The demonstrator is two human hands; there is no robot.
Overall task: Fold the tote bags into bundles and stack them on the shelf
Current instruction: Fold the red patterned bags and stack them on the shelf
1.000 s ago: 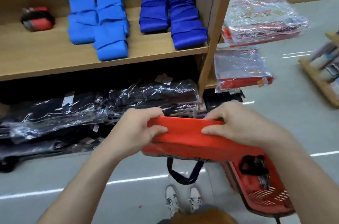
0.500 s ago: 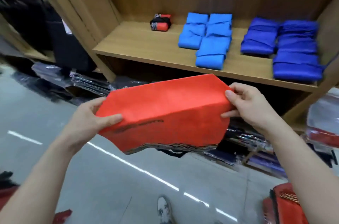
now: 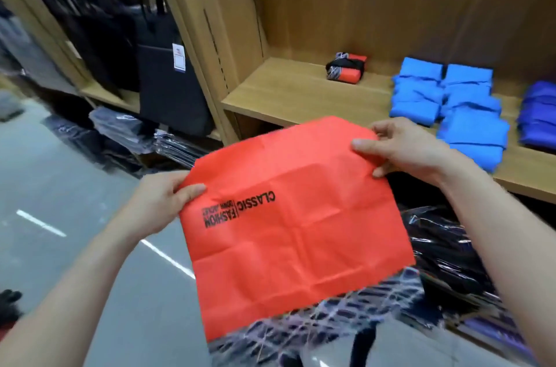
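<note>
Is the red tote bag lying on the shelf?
No, the left hand and right hand hold the red tote bag up in front of the shelf.

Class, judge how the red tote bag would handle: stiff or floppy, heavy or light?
Probably floppy: the red tote bag hangs creased below the left hand and right hand. Likely light: thumb-and-finger pinches at two corners hold it up.

**Two bare arms, seen from the wearer's own viewpoint**

The left hand (image 3: 156, 204) and right hand (image 3: 403, 150) are bare, with slim fingers and short, plain nails showing on both thumbs. The left forearm (image 3: 90, 276) and right forearm (image 3: 499, 246) are bare too, uncovered from the wrists to the lower edge of the view.
</note>
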